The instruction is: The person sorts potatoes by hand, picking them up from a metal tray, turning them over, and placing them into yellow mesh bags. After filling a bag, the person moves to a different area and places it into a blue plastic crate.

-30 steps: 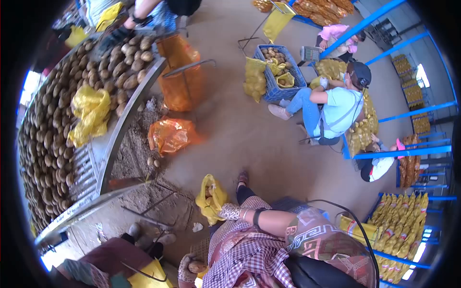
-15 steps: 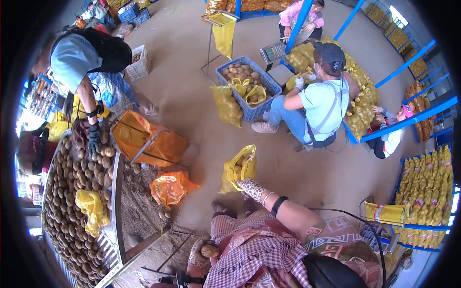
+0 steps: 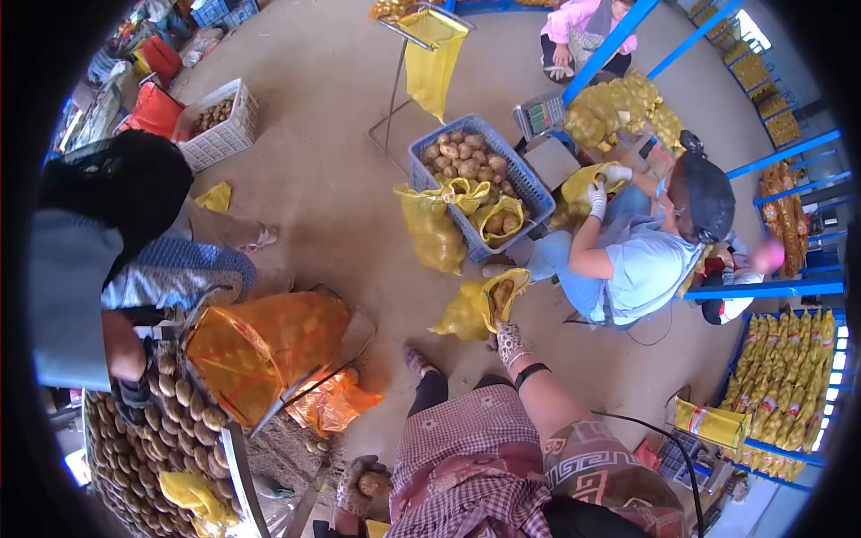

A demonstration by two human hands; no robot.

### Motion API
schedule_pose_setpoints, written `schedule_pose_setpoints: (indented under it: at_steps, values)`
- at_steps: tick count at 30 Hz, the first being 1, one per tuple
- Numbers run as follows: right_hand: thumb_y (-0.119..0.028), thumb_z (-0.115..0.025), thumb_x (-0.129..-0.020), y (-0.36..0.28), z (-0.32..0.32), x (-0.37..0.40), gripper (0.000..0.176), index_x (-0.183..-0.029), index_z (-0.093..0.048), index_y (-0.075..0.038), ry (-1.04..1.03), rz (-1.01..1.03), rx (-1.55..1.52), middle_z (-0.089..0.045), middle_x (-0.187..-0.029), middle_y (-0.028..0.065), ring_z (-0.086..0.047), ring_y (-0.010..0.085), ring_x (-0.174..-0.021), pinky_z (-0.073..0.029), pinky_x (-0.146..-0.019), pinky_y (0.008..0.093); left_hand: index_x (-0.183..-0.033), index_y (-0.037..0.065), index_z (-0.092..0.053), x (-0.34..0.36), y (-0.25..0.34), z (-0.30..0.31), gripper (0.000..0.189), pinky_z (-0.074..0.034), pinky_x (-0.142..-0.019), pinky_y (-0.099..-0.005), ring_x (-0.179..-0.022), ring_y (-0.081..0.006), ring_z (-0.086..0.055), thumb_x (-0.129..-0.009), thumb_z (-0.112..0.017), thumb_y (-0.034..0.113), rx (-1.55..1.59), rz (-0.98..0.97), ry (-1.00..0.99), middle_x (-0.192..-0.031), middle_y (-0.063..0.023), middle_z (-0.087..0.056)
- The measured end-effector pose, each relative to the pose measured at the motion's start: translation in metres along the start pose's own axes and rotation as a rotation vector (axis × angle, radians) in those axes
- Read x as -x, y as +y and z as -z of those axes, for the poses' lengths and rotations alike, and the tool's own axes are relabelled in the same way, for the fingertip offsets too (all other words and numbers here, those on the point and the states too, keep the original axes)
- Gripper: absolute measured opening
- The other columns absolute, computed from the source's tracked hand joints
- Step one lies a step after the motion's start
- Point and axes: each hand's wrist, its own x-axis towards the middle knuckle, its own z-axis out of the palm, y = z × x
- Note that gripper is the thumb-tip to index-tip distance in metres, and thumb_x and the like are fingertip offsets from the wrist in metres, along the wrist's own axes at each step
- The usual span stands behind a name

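Firmly, it seems, our right hand [image 3: 508, 341] has its fingers closed on the rim of a yellow bag [image 3: 461, 310], just beyond it, mouth open on potatoes [image 3: 504, 299]. Back and left of that grip, our left hand [image 3: 357, 489] curls round one potato [image 3: 374, 485]. We judge handling the loaded bag to be in hand; the next move calls for keeping its mouth raised.

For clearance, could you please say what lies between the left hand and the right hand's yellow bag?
The checked apron, left leg and floor, in the head view.
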Motion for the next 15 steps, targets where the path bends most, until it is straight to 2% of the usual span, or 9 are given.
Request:
schedule_pose_setpoints:
  at_steps: [3,4,5,7,9,11,12,14,15]
  values:
    - [-0.038,-0.052,-0.094,0.005,-0.026,-0.063,0.025,-0.081,-0.054,-0.016,0.039,-0.003,-0.080,-0.049,-0.052,-0.0006,-0.043,0.0154,-0.036,-0.044,-0.039,0.0342,-0.114,0.002,-0.056,-0.002,0.016,-0.008,0.038,-0.054,-0.077,-0.0483,-0.089,-0.0330,-0.065,-0.090,-0.058,0.032,-0.078,0.049,0.141,-0.095,-0.0161,-0.065]
    - [-0.039,-0.051,-0.094,-0.003,-0.038,-0.073,0.025,-0.081,-0.054,-0.017,0.056,-0.009,-0.054,-0.048,-0.052,-0.0011,-0.042,0.0151,-0.036,-0.044,-0.040,0.0338,-0.113,0.004,-0.058,-0.013,-0.007,0.037,0.040,-0.055,-0.076,-0.0494,-0.089,-0.0322,-0.065,-0.088,-0.060,0.035,-0.013,0.117,0.112,-0.095,-0.0145,-0.066]
    - [-0.039,-0.051,-0.093,-0.004,-0.047,-0.087,0.025,-0.081,-0.053,-0.018,0.074,-0.020,-0.025,-0.048,-0.051,-0.0015,-0.042,0.0147,-0.035,-0.045,-0.041,0.0334,-0.113,0.004,-0.058,-0.021,-0.004,0.034,0.040,-0.055,-0.076,-0.0494,-0.089,-0.0322,-0.065,-0.088,-0.060,0.035,-0.013,0.134,0.130,-0.095,-0.0145,-0.066]
    - [-0.040,-0.051,-0.093,-0.002,-0.061,-0.118,0.025,-0.083,-0.053,-0.017,0.072,-0.003,0.003,-0.051,-0.057,0.0002,-0.047,0.0138,-0.043,-0.048,-0.047,0.0329,-0.113,0.004,-0.058,-0.026,-0.005,0.025,0.040,-0.054,-0.077,-0.0492,-0.089,-0.0323,-0.065,-0.088,-0.060,0.035,0.066,0.179,0.190,-0.096,-0.0149,-0.066]
    - [-0.042,-0.051,-0.093,-0.017,-0.074,-0.119,0.026,-0.093,-0.055,-0.016,0.034,0.063,-0.215,-0.054,-0.070,0.0024,-0.052,0.0143,-0.056,-0.052,-0.059,0.0367,-0.113,0.003,-0.058,-0.025,-0.011,0.007,0.041,-0.054,-0.079,-0.0490,-0.089,-0.0324,-0.065,-0.088,-0.060,0.036,0.151,0.226,0.261,-0.096,-0.0152,-0.066]
    - [-0.042,-0.052,-0.093,0.009,-0.072,-0.180,0.029,-0.106,-0.055,-0.016,-0.126,0.153,-0.183,-0.053,-0.081,0.0028,-0.053,0.0158,-0.065,-0.051,-0.076,0.0428,-0.113,0.003,-0.058,-0.017,-0.018,-0.010,0.042,-0.054,-0.080,-0.0488,-0.089,-0.0325,-0.065,-0.087,-0.061,0.036,0.238,0.270,0.339,-0.097,-0.0156,-0.067]
    - [-0.042,-0.052,-0.093,-0.001,-0.079,-0.185,0.029,-0.106,-0.055,-0.016,-0.118,0.128,-0.176,-0.053,-0.081,0.0028,-0.053,0.0158,-0.065,-0.051,-0.076,0.0428,-0.113,0.004,-0.058,-0.021,-0.019,-0.021,0.045,-0.054,-0.080,-0.0470,-0.089,-0.0308,-0.065,-0.086,-0.062,0.039,0.084,0.253,0.346,-0.098,-0.0157,-0.067]
    - [-0.042,-0.055,-0.092,-0.044,-0.102,-0.172,0.030,-0.110,-0.055,-0.017,0.039,-0.178,-0.476,-0.051,-0.082,0.0011,-0.051,0.0169,-0.064,-0.047,-0.089,0.0457,-0.114,0.003,-0.058,-0.032,-0.020,-0.037,0.046,-0.054,-0.080,-0.0464,-0.089,-0.0302,-0.065,-0.086,-0.062,0.039,0.063,0.267,0.345,-0.098,-0.0157,-0.067]
    - [-0.042,-0.055,-0.092,-0.051,-0.102,-0.165,0.030,-0.110,-0.055,-0.017,0.040,-0.175,-0.475,-0.051,-0.082,0.0011,-0.051,0.0169,-0.064,-0.047,-0.089,0.0457,-0.114,0.003,-0.058,-0.038,-0.021,-0.043,0.047,-0.054,-0.079,-0.0457,-0.088,-0.0296,-0.065,-0.085,-0.063,0.040,0.040,0.261,0.333,-0.098,-0.0157,-0.067]
